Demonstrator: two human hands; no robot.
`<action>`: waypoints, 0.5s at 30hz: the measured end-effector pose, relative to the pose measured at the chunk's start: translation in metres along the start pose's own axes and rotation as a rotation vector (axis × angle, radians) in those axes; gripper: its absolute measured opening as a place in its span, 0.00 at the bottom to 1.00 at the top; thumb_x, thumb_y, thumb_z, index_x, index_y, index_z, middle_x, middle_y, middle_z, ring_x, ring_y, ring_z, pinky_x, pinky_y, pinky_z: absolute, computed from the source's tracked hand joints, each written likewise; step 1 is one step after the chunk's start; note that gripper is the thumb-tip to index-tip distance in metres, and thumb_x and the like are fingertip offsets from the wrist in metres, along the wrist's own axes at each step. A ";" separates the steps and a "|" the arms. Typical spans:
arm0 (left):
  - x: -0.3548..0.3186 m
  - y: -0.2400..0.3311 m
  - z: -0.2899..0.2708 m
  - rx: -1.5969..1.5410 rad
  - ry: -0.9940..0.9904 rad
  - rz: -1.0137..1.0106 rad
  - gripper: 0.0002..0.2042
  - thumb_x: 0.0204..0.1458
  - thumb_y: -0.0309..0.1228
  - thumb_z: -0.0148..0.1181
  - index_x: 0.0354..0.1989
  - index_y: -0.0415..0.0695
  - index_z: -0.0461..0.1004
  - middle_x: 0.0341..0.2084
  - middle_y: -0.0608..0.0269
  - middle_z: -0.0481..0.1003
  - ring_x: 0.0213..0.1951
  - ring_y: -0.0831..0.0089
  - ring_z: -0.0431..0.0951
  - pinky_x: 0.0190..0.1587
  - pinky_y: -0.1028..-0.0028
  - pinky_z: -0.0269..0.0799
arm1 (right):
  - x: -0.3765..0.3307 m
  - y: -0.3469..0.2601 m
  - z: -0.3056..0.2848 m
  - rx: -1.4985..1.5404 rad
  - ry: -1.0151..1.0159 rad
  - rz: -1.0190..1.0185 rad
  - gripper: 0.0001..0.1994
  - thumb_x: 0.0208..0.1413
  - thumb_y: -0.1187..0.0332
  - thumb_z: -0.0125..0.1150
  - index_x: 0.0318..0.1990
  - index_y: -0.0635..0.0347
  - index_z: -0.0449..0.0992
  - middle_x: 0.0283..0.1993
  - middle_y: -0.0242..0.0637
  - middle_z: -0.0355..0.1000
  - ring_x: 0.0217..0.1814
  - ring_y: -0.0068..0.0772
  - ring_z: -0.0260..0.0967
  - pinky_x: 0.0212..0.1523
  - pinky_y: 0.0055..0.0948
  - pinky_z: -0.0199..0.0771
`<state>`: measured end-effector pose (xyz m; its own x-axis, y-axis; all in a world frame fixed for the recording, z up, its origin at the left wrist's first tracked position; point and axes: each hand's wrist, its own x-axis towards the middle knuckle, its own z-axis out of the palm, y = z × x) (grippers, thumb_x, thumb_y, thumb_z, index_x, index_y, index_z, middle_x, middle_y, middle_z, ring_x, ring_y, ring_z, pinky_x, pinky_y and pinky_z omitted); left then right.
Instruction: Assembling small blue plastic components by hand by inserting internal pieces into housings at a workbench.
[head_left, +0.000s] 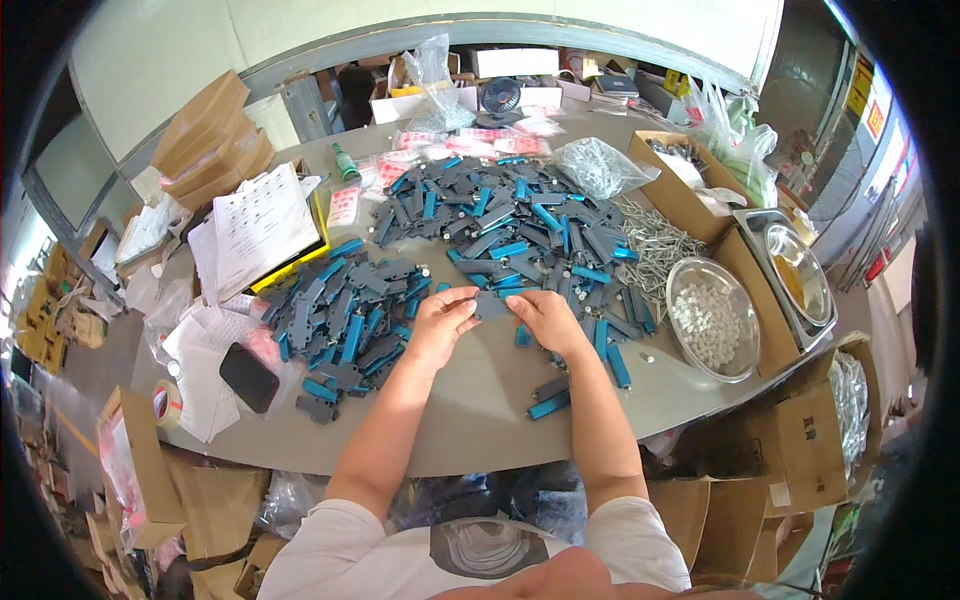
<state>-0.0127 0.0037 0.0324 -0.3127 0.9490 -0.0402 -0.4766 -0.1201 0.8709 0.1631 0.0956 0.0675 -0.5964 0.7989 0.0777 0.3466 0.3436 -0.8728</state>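
Observation:
Between my two hands, over the middle of the table, is a small dark grey oblong plastic part [490, 307]. My left hand [441, 322] pinches its left end with thumb and fingers. Its right end is gripped by my right hand [548, 318]. Beyond my hands spreads a large heap of similar grey and blue parts [500, 215]. Another pile of these parts [345, 310] lies to the left of my left hand. Several loose ones [548, 398] rest near my right forearm.
On the right are a steel bowl of small white pieces [708, 318], a heap of long metal screws [655, 245] and cardboard boxes [757, 290]. Papers [265, 225], a black phone [249, 378] and a tape roll [167, 402] lie left. A small fan [500, 95] stands at the back.

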 end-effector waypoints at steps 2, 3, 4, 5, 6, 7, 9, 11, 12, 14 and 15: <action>0.000 0.000 -0.002 -0.038 -0.012 -0.024 0.12 0.52 0.25 0.57 0.45 0.35 0.71 0.36 0.60 0.75 0.35 0.74 0.76 0.41 0.75 0.75 | -0.003 -0.007 -0.001 -0.104 0.030 -0.140 0.18 0.54 0.56 0.56 0.27 0.65 0.75 0.22 0.52 0.69 0.26 0.52 0.68 0.28 0.39 0.66; 0.000 0.000 -0.002 -0.079 -0.024 -0.049 0.12 0.52 0.25 0.57 0.45 0.35 0.71 0.36 0.60 0.75 0.35 0.74 0.76 0.40 0.75 0.75 | -0.004 -0.010 -0.002 -0.103 0.034 -0.138 0.18 0.54 0.56 0.56 0.27 0.65 0.75 0.22 0.52 0.69 0.26 0.52 0.68 0.28 0.39 0.66; 0.001 0.000 -0.001 -0.076 -0.027 -0.050 0.12 0.52 0.25 0.57 0.45 0.35 0.71 0.36 0.60 0.75 0.35 0.74 0.76 0.40 0.75 0.75 | -0.004 -0.013 -0.003 -0.103 0.037 -0.147 0.17 0.55 0.57 0.56 0.26 0.65 0.74 0.22 0.52 0.68 0.24 0.52 0.66 0.27 0.39 0.65; 0.000 0.001 -0.001 -0.096 -0.035 -0.036 0.12 0.52 0.26 0.58 0.44 0.35 0.71 0.36 0.60 0.75 0.35 0.74 0.77 0.39 0.76 0.76 | -0.004 -0.015 -0.003 -0.104 0.039 -0.157 0.17 0.55 0.58 0.56 0.26 0.66 0.73 0.21 0.52 0.67 0.23 0.52 0.64 0.26 0.39 0.64; 0.000 0.002 0.001 -0.118 -0.045 -0.022 0.12 0.52 0.27 0.58 0.44 0.35 0.71 0.35 0.61 0.75 0.35 0.74 0.77 0.38 0.76 0.76 | -0.004 -0.013 -0.002 -0.104 0.044 -0.155 0.17 0.55 0.58 0.56 0.26 0.66 0.73 0.21 0.52 0.67 0.23 0.52 0.64 0.26 0.39 0.64; 0.000 0.003 0.002 -0.116 -0.049 -0.024 0.12 0.52 0.27 0.58 0.44 0.35 0.71 0.35 0.61 0.75 0.35 0.74 0.77 0.38 0.76 0.76 | -0.003 -0.010 0.001 -0.085 0.078 -0.204 0.17 0.55 0.59 0.56 0.25 0.66 0.72 0.21 0.52 0.67 0.23 0.52 0.63 0.26 0.39 0.63; -0.001 0.008 0.003 0.004 -0.057 -0.015 0.12 0.53 0.30 0.58 0.42 0.37 0.70 0.34 0.61 0.75 0.33 0.74 0.78 0.36 0.77 0.76 | -0.003 -0.008 0.001 -0.068 0.114 -0.252 0.17 0.54 0.60 0.56 0.24 0.67 0.71 0.21 0.51 0.66 0.22 0.52 0.62 0.25 0.38 0.63; -0.001 0.007 0.005 -0.002 -0.087 -0.014 0.11 0.54 0.31 0.57 0.42 0.37 0.70 0.33 0.61 0.76 0.33 0.74 0.78 0.35 0.78 0.76 | -0.003 -0.008 0.000 -0.045 0.102 -0.240 0.15 0.54 0.60 0.57 0.26 0.66 0.71 0.22 0.51 0.67 0.23 0.50 0.63 0.25 0.37 0.63; -0.002 0.007 0.004 -0.005 -0.111 -0.010 0.11 0.55 0.32 0.55 0.41 0.38 0.71 0.32 0.61 0.76 0.32 0.74 0.78 0.35 0.79 0.76 | -0.003 -0.009 0.000 -0.044 0.100 -0.242 0.15 0.54 0.60 0.57 0.26 0.66 0.71 0.22 0.51 0.67 0.23 0.50 0.63 0.25 0.37 0.63; -0.002 0.006 0.003 -0.013 -0.107 0.003 0.10 0.55 0.32 0.55 0.40 0.38 0.70 0.32 0.60 0.76 0.32 0.74 0.78 0.35 0.79 0.76 | -0.003 -0.011 0.001 -0.029 0.101 -0.257 0.15 0.54 0.60 0.57 0.26 0.66 0.72 0.22 0.50 0.67 0.22 0.48 0.63 0.26 0.36 0.63; -0.002 0.006 0.003 -0.021 -0.107 0.014 0.10 0.55 0.32 0.55 0.40 0.38 0.70 0.32 0.60 0.76 0.32 0.74 0.78 0.35 0.79 0.76 | -0.004 -0.012 0.001 -0.030 0.100 -0.259 0.15 0.54 0.60 0.57 0.26 0.66 0.72 0.22 0.50 0.67 0.22 0.48 0.63 0.26 0.36 0.63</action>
<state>-0.0125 0.0023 0.0392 -0.2309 0.9727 0.0255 -0.4901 -0.1389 0.8605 0.1600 0.0877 0.0774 -0.5942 0.7268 0.3445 0.2139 0.5557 -0.8034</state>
